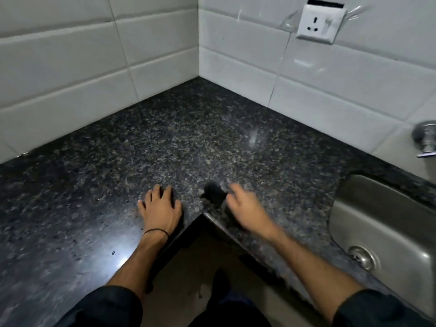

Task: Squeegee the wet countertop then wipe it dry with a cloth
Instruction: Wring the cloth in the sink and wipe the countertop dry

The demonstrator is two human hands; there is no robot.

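two hands on speckled granite countertop, left hand fingers splayed flat, right hand blurred, grip on dark object unclear

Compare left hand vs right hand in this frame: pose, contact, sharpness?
The left hand lies flat with fingers spread on the countertop; the right hand is curled around a dark object, too blurred to identify. The left hand is sharp; the right hand is motion-blurred. The left wrist wears a thin black band; the right wrist is bare. Both sit near the counter's inner corner, with dark sleeves.
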